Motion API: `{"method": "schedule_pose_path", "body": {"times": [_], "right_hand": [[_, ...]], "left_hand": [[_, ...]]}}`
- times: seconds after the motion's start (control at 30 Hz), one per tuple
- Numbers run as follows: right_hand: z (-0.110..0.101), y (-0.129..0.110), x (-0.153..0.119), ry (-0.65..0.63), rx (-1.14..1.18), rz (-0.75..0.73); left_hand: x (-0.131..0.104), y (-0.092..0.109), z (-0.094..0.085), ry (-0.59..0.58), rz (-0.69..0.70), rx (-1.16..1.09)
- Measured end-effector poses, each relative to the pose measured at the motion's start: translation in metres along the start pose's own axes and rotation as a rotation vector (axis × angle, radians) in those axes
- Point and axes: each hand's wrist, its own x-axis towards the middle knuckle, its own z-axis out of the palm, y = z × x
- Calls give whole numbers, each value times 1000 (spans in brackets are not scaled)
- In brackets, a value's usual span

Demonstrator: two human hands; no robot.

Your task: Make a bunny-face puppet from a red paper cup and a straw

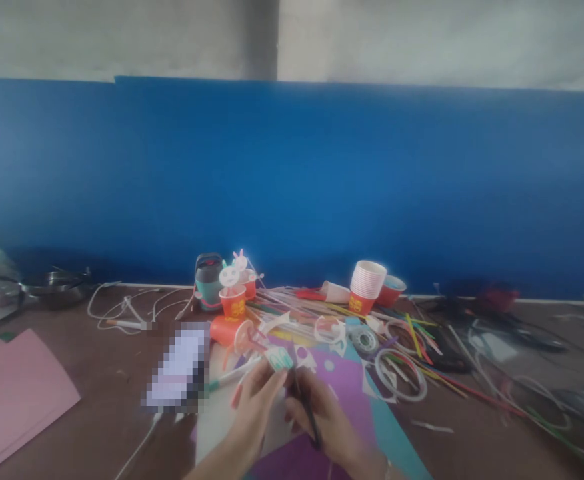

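Note:
Low in the middle of the head view, my left hand (255,403) pinches a small white paper piece with green marks (280,359). Close beside it, my right hand (325,410) is closed around dark-handled scissors (309,415); their blades are blurred and mostly hidden by the fingers. Under both hands lie purple (345,380) and light-blue paper sheets (395,433). A white pen with a green end (235,375) lies by my left hand. Just beyond, a red paper cup (229,331) rests on its side.
White rabbit-faced paper figures (230,275) stand in red cups near a teal container (209,283). Stacked paper cups (368,280), a tape dispenser (365,339) and many coloured strips lie behind. A phone (178,367) and pink sheets (19,400) are left. A blue partition (292,180) closes the back.

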Motion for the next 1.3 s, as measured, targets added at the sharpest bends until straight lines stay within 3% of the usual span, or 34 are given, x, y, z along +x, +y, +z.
{"method": "schedule_pose_path", "body": {"times": [0.3, 0.53, 0.93, 1.3], "right_hand": [[1, -5, 1, 29, -20, -37], [1, -1, 1, 47, -12, -20], [-2, 3, 2, 42, 8, -17], [-2, 5, 4, 64, -25, -21]], "left_hand": [[3, 4, -2, -21, 99, 107], [5, 2, -5, -54, 37, 45], [12, 2, -11, -57, 143, 126], [15, 1, -15, -41, 128, 101]]}}
